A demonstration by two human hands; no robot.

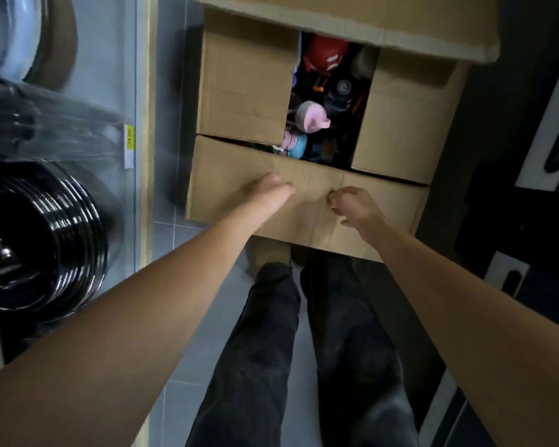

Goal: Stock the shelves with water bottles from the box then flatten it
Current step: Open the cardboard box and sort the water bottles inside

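A large cardboard box (246, 91) stands on the floor in front of me, its four top flaps partly folded back. Through the gap I see several water bottles, among them a red one (326, 53) and a pink one (310, 119). My left hand (268, 188) lies over the near flap (384, 201) with its fingers fairly straight. My right hand (352, 204) hovers over the same flap with its fingers curled and nothing visible in them.
On the left, a shelf unit (142, 124) holds stacked black bowls (52, 240), clear plastic-wrapped ware (46, 124) and round pans above. Dark shelving with boxed goods (549, 124) lines the right. My legs stand on the grey tiled floor (181, 253) between them.
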